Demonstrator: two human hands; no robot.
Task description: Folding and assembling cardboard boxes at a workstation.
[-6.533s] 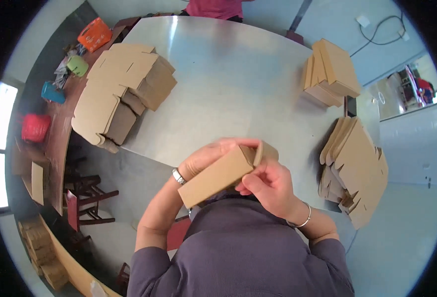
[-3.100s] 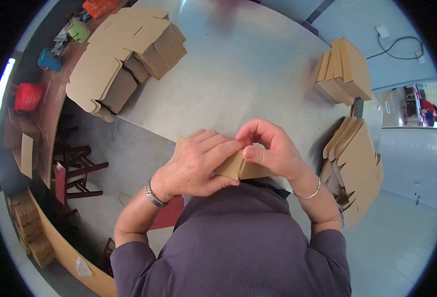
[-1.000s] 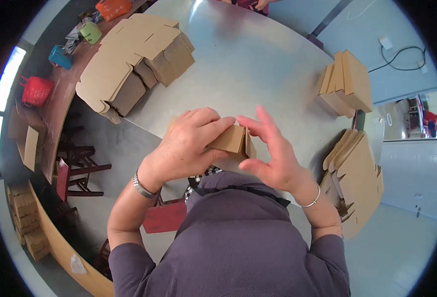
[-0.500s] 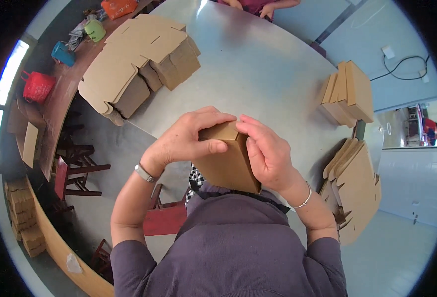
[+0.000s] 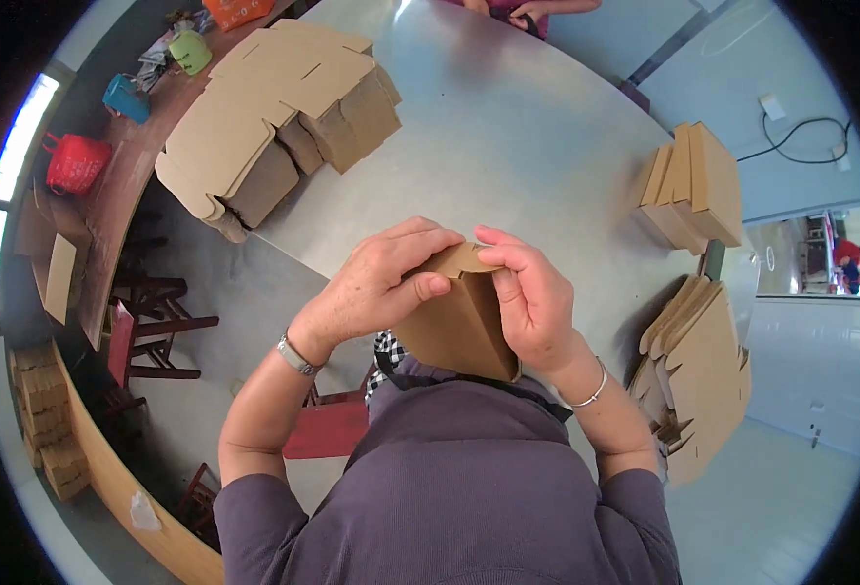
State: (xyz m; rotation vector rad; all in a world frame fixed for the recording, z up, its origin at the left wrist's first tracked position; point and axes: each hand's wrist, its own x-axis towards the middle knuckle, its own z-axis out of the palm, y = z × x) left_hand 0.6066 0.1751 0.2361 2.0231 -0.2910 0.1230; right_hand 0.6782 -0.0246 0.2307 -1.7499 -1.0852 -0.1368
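Note:
Between my hands, close to my body, is a brown cardboard box [image 5: 454,327], held tilted with one end up. My left hand [image 5: 391,278] grips its left side, thumb on the front face and fingers over the upper end. At the upper right, my right hand [image 5: 532,297] has its thumb and fingers closed about a flap that stands a little out from the box end. The box's far side is hidden behind my hands.
A stack of flat cardboard blanks [image 5: 274,107] lies at the table's left. Folded boxes [image 5: 698,185] stand at the right, with more flat blanks [image 5: 693,380] nearer. Another person's hands [image 5: 523,12] show beyond the metal table [image 5: 508,146]. A red stool [image 5: 328,429] is beside me.
The flap at the box's upper end has lifted and now sticks out under my right fingers. My left hand still holds the box's side.

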